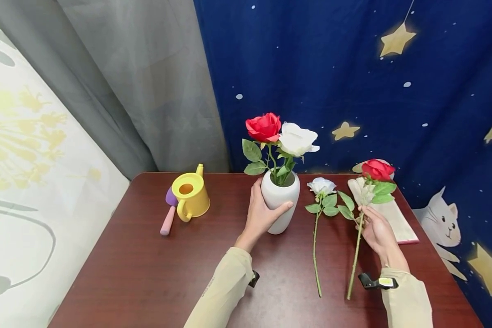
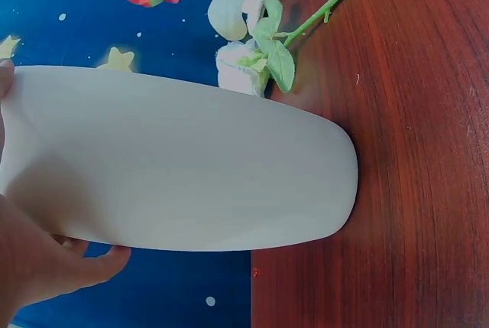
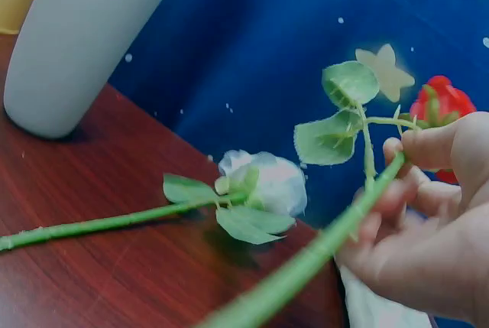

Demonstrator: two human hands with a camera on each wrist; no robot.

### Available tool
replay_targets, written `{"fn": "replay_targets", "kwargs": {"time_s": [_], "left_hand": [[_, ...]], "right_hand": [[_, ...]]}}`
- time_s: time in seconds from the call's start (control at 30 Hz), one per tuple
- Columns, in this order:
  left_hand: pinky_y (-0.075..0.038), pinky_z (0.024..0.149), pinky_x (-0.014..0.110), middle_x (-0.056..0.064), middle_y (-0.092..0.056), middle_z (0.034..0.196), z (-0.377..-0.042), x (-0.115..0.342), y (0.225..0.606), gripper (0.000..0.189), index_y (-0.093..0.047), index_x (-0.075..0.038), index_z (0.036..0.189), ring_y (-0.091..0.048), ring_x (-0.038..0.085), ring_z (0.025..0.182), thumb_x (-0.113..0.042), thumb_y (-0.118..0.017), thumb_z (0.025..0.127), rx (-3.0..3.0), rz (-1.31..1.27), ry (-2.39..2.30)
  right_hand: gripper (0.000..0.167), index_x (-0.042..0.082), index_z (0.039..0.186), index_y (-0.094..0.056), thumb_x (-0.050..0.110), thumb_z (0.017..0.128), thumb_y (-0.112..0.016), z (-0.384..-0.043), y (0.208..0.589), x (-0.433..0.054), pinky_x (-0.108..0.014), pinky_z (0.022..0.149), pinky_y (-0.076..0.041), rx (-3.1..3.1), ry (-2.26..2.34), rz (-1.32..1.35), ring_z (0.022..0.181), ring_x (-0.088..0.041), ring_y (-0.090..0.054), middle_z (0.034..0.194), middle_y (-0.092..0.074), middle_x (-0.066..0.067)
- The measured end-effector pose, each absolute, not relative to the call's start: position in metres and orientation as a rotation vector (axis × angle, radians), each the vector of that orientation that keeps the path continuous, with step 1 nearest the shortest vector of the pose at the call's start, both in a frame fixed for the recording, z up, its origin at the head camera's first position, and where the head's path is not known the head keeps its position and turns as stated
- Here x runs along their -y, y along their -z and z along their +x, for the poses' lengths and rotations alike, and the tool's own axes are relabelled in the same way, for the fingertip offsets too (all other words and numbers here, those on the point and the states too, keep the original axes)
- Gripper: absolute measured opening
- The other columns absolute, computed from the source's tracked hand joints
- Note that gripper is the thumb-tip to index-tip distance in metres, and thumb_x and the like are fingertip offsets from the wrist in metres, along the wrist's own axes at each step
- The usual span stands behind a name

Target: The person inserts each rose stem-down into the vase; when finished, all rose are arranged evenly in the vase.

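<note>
A white vase (image 1: pixel 279 207) stands upright on the table, holding a red rose (image 1: pixel 264 127) and a white rose (image 1: pixel 297 139). My left hand (image 1: pixel 262 214) grips the vase from its left side, the thumb across the front. In the left wrist view the vase (image 2: pixel 191 164) fills the middle. Over the table's right side, my right hand (image 1: pixel 378 230) pinches the stem of another red rose (image 1: pixel 377 170), its bloom tilted up and away. Between the vase and that hand, another white rose (image 1: pixel 322 187) lies on the table, its stem pointing toward me.
A yellow watering can (image 1: pixel 192 196) stands left of the vase, beside a small purple-headed tool with a pink handle (image 1: pixel 168 220). Cream cloth gloves (image 1: pixel 393 218) lie at the right edge, partly behind my right hand. A blue curtain (image 1: pixel 279 68) hangs behind the table (image 1: pixel 147 278).
</note>
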State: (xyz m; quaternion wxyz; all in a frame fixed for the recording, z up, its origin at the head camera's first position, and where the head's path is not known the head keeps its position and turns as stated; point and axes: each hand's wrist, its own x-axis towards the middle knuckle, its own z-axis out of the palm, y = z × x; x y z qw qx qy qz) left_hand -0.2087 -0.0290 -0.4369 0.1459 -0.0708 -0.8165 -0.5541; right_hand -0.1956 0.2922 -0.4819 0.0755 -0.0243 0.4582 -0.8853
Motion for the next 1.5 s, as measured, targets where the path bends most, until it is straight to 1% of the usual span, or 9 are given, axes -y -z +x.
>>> {"fn": "replay_targets", "kwargs": {"time_s": [0.17,0.37,0.47,0.67,0.77,0.83,0.9,1.13,1.5], "left_hand": [[-0.041,0.090,0.038,-0.004,-0.042,0.125,-0.209,0.028,0.437,0.094,-0.028,-0.023,0.140,-0.043,0.012,0.112,-0.050,-0.079,0.065,2.354,-0.213,1.588],[-0.041,0.090,0.037,-0.003,-0.042,0.126,-0.210,0.027,0.437,0.095,-0.029,-0.021,0.141,-0.044,0.012,0.112,-0.049,-0.079,0.065,2.355,-0.220,1.578],[-0.041,0.090,0.038,-0.003,-0.042,0.126,-0.210,0.027,0.436,0.096,-0.029,-0.020,0.141,-0.044,0.013,0.112,-0.048,-0.080,0.065,2.355,-0.219,1.577],[-0.041,0.089,0.038,-0.002,-0.042,0.125,-0.210,0.028,0.436,0.096,-0.028,-0.020,0.141,-0.044,0.013,0.111,-0.048,-0.080,0.065,2.356,-0.216,1.573],[-0.041,0.089,0.038,-0.002,-0.042,0.125,-0.210,0.028,0.436,0.096,-0.029,-0.021,0.141,-0.044,0.013,0.111,-0.048,-0.080,0.065,2.359,-0.206,1.570],[-0.042,0.089,0.038,-0.002,-0.042,0.125,-0.210,0.027,0.436,0.095,-0.029,-0.021,0.141,-0.045,0.013,0.111,-0.048,-0.080,0.065,2.359,-0.198,1.569],[-0.042,0.088,0.038,-0.002,-0.042,0.125,-0.210,0.025,0.435,0.095,-0.029,-0.020,0.141,-0.045,0.014,0.110,-0.049,-0.080,0.065,2.359,-0.190,1.565],[-0.040,0.090,0.037,0.000,-0.040,0.127,-0.207,0.019,0.435,0.096,-0.028,-0.017,0.140,-0.043,0.014,0.111,-0.048,-0.079,0.065,2.323,-0.147,1.542],[-0.040,0.091,0.037,0.000,-0.040,0.127,-0.207,0.018,0.436,0.097,-0.028,-0.016,0.140,-0.041,0.014,0.112,-0.050,-0.079,0.064,2.318,-0.138,1.515]], "right_hand": [[0.026,0.006,0.096,-0.061,0.011,0.101,-0.035,-0.194,0.486,-0.296,-0.021,0.059,-0.044,-1.357,2.681,-0.130,0.067,-0.010,-0.050,0.075,-0.051,0.000],[0.030,0.000,0.096,-0.058,0.005,0.101,-0.029,-0.194,0.490,-0.299,-0.033,0.080,-0.050,-1.128,2.775,-0.370,0.083,-0.021,-0.060,0.083,-0.059,-0.009],[0.036,-0.007,0.097,-0.057,-0.001,0.101,-0.022,-0.195,0.490,-0.301,-0.042,0.092,-0.044,-0.843,2.804,-0.525,0.094,-0.029,-0.060,0.091,-0.060,-0.017],[0.044,-0.007,0.125,-0.046,-0.005,0.098,-0.011,-0.192,0.487,-0.308,-0.050,0.102,-0.029,-0.459,2.750,-0.676,0.116,-0.038,-0.047,0.121,-0.052,-0.020],[0.043,-0.007,0.118,-0.052,-0.004,0.099,-0.013,-0.190,0.485,-0.313,-0.047,0.103,-0.030,-0.460,2.737,-0.659,0.118,-0.039,-0.046,0.123,-0.052,-0.020],[0.042,-0.008,0.106,-0.057,-0.004,0.099,-0.016,-0.188,0.484,-0.315,-0.046,0.101,-0.033,-0.489,2.752,-0.645,0.115,-0.040,-0.050,0.116,-0.056,-0.021],[0.042,-0.008,0.104,-0.060,-0.004,0.099,-0.019,-0.186,0.482,-0.317,-0.044,0.099,-0.036,-0.515,2.766,-0.660,0.112,-0.040,-0.052,0.114,-0.059,-0.022],[0.040,-0.007,0.114,-0.058,-0.003,0.099,-0.022,-0.183,0.468,-0.316,-0.042,0.097,-0.039,-0.501,2.808,-0.705,0.109,-0.038,-0.055,0.112,-0.060,-0.022],[0.036,-0.014,0.112,-0.055,-0.005,0.099,-0.023,-0.180,0.433,-0.307,-0.044,0.092,-0.042,-0.376,2.972,-0.661,0.106,-0.040,-0.056,0.110,-0.059,-0.029]]}}
